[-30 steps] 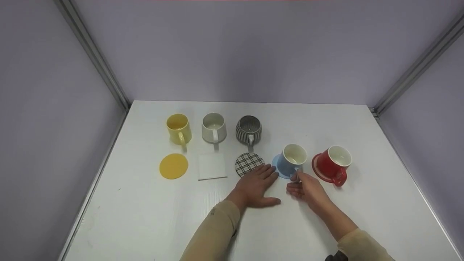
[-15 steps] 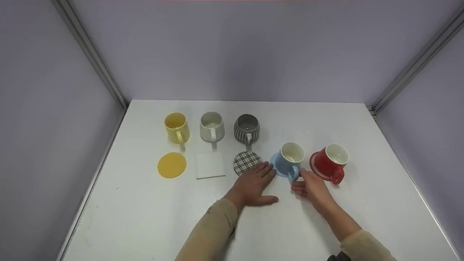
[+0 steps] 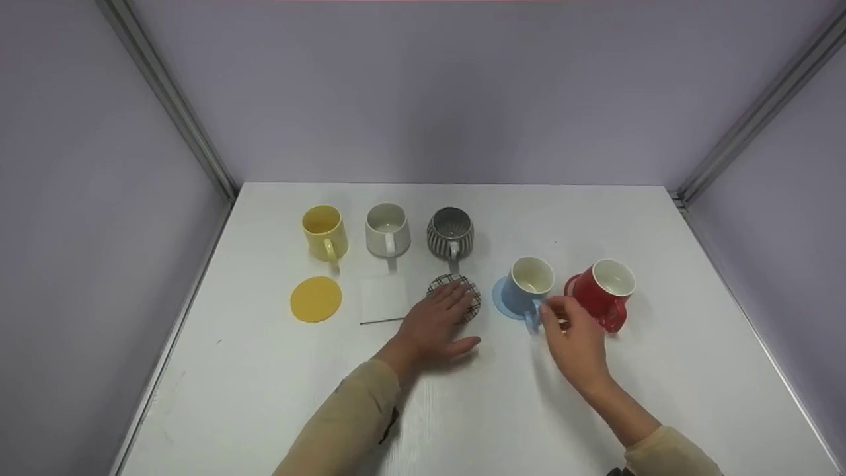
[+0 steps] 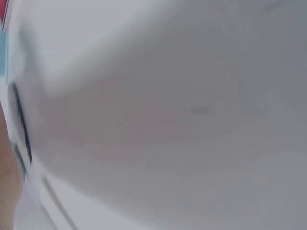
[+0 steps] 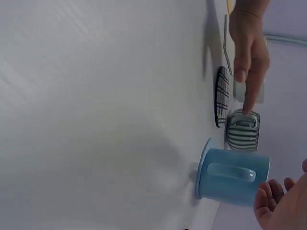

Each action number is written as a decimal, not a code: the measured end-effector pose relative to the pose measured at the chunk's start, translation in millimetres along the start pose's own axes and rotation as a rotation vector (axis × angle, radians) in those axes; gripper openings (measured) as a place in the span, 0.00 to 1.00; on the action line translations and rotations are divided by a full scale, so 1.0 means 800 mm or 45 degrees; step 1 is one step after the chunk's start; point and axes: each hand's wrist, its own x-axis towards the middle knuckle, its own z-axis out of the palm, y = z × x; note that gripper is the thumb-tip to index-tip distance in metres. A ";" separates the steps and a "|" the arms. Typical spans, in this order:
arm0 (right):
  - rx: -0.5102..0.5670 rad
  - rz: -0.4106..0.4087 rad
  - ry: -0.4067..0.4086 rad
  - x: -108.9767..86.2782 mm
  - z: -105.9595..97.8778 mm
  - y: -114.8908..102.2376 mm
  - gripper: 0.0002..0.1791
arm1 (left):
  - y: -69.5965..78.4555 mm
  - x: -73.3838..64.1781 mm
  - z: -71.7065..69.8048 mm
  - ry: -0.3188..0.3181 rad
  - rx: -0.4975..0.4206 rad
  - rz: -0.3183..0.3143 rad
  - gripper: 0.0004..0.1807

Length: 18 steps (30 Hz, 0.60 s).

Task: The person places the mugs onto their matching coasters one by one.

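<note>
My left hand (image 3: 433, 324), fingers straight, hovers over the round black-and-white plaid coaster (image 3: 473, 308) and hides part of it. In the right wrist view this hand is raised off the table, with the coaster below it. A light blue mug (image 5: 232, 175) stands upright on a round blue coaster (image 3: 502, 303), its handle facing me. Beside that handle is my right hand (image 3: 579, 344), its fingers loosely curled and holding nothing. The right wrist view shows those fingers near the mug's rim. Behind the plaid coaster stands a grey striped mug (image 3: 450, 239).
To the right, a red mug (image 3: 591, 292) stands on a red coaster (image 3: 571, 284). A yellow mug (image 3: 327, 241) and a white mug (image 3: 382, 239) stand at the back left. In front of them lie a yellow coaster (image 3: 316, 299) and a square white coaster (image 3: 382, 297).
My left hand has moved left from beside the blue coaster to above the plaid one. The right hand has come off the blue mug's handle and lifted. The mugs keep their places.
</note>
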 end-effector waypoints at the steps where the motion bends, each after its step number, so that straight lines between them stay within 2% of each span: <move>1: -0.029 -0.074 -0.019 -0.001 0.006 -0.002 0.18 | -0.008 -0.004 -0.005 0.008 0.018 -0.011 0.49; 5: -0.206 -0.290 -0.157 -0.004 0.035 -0.006 0.20 | -0.040 -0.026 -0.025 0.013 0.064 -0.073 0.49; 9: -0.412 -0.441 -0.343 -0.004 0.061 0.000 0.33 | -0.065 -0.051 -0.039 0.054 0.049 -0.135 0.49; 13: -0.579 -0.576 -0.507 0.002 0.085 0.011 0.45 | -0.083 -0.075 -0.048 0.091 0.018 -0.173 0.48; 18: -0.747 -0.728 -0.614 0.014 0.106 0.026 0.49 | -0.097 -0.097 -0.051 0.106 0.023 -0.190 0.48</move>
